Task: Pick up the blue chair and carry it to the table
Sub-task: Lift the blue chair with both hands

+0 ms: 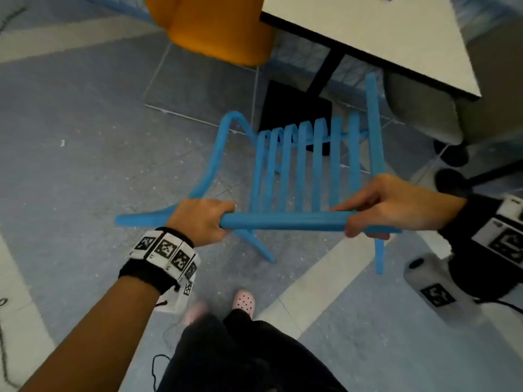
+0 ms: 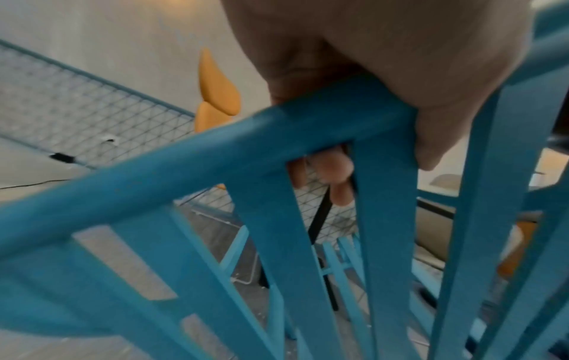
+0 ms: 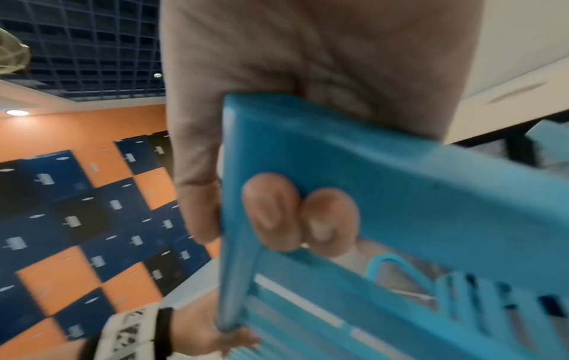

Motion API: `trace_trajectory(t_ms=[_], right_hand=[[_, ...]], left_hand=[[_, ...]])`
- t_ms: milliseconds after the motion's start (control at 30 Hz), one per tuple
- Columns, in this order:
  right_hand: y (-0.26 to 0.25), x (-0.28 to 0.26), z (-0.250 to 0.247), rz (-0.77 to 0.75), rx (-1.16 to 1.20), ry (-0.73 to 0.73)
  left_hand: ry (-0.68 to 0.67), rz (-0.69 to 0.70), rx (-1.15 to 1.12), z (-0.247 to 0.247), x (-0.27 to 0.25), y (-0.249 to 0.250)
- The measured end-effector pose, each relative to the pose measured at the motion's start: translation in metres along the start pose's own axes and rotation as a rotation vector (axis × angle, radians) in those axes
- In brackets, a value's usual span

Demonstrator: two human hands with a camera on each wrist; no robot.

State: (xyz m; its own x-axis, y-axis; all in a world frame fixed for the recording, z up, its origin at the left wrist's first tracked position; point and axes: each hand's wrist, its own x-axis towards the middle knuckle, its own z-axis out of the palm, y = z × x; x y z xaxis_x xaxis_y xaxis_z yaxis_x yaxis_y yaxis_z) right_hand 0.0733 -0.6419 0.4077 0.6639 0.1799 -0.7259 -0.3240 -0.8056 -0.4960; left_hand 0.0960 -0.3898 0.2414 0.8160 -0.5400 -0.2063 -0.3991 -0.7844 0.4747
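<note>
Your left hand (image 1: pixel 202 219) and right hand (image 1: pixel 387 206) each wrap the top rail of the chair (image 1: pixel 305 165), blue, slatted, held off the floor just short of the table (image 1: pixel 376 38). Table cut off at top; wrist views blurred, chair legs mostly hidden.

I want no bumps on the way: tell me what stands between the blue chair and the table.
Both hands, left and right, grip the blue chair's top rail. The table is just ahead. An orange chair stands left of the path and a grey chair right; nothing visible blocks the gap.
</note>
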Motion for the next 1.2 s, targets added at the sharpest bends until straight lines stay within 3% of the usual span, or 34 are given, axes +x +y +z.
trace_trajectory(t_ms=[167,300,466,600,699,899,1199], right_hand=[[0.071,-0.038,-0.019,0.103,0.048,0.175],[0.126,-0.062,-0.024,0.277,-0.15,0.263],[0.202,-0.091,-0.025,0.408,-0.418,0.354],[0.286,-0.111,-0.035,0.466,-0.482,0.344],[0.346,-0.125,-0.043,0.465,-0.493,0.278],[0.439,-0.138,-0.036,0.379,-0.378,0.121],[0.474,-0.139,-0.019,0.27,-0.283,0.219]], left_hand=[[-0.007,0.077,-0.031,-0.008,0.039,0.055],[0.021,0.22,-0.062,0.008,0.052,0.082],[-0.03,0.083,0.125,0.027,0.058,0.105],[-0.08,0.128,0.257,0.048,0.07,0.169],[-0.131,0.133,0.352,0.073,0.081,0.226],[-0.198,0.015,0.468,0.112,0.089,0.302],[-0.17,-0.073,0.389,0.121,0.087,0.32]])
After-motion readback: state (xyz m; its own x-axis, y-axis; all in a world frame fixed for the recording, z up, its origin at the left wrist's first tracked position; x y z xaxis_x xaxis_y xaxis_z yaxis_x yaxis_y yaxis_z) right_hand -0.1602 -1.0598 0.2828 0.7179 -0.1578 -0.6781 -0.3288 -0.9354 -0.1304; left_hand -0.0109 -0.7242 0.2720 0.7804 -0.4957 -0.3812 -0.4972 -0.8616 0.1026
